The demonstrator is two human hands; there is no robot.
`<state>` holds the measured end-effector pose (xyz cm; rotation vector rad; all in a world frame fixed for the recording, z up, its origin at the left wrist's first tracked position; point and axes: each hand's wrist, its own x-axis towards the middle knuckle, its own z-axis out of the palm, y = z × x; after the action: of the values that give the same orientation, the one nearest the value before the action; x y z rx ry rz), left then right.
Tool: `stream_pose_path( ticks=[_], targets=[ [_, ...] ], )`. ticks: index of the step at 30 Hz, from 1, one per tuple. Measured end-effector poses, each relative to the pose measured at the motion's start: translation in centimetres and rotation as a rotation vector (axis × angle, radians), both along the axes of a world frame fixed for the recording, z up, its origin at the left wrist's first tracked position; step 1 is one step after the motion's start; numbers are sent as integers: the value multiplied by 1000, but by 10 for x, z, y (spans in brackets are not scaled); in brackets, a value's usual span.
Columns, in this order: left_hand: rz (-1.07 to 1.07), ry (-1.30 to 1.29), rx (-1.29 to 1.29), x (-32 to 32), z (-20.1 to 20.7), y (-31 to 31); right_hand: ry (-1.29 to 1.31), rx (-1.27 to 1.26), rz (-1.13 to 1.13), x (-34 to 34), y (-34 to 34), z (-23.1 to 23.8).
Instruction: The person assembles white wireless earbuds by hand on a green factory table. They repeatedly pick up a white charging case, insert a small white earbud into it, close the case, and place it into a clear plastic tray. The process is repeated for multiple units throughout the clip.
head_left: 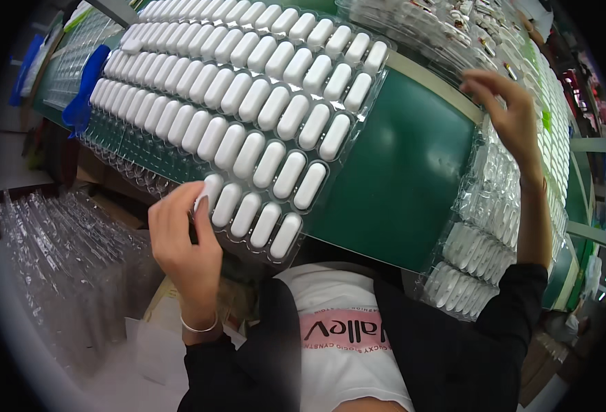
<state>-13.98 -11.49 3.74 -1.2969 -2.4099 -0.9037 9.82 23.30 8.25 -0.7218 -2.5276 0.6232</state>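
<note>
Rows of white oval plastic cases (272,106) sit in clear plastic trays in front of me. My left hand (186,240) is at the near left corner of the nearest tray (275,259). Its thumb and forefinger are closed on a white oval case (212,191) at the end of the short row. My right hand (512,113) is raised at the right, near trays of small parts (471,41). Its fingers are bent and apart, and nothing shows between them.
A green work surface (406,165) lies between the trays. Stacked clear trays with white pieces (471,254) stand at the right. Many empty clear trays (62,254) are piled low at the left. A blue object (86,93) stands by the far left edge.
</note>
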Motion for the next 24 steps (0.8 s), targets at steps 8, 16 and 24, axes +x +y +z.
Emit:
stream_pose_path(
  ticks=[8, 16, 24],
  targets=[
    [294, -111, -165, 5, -18, 2, 122, -217, -248, 98, -55, -13],
    [-519, -800, 326, 114, -19, 59, 13, -207, -630, 189, -82, -20],
    [-934, -555, 198, 173, -39, 95, -314, 42, -662, 170, -115, -31]
  ],
)
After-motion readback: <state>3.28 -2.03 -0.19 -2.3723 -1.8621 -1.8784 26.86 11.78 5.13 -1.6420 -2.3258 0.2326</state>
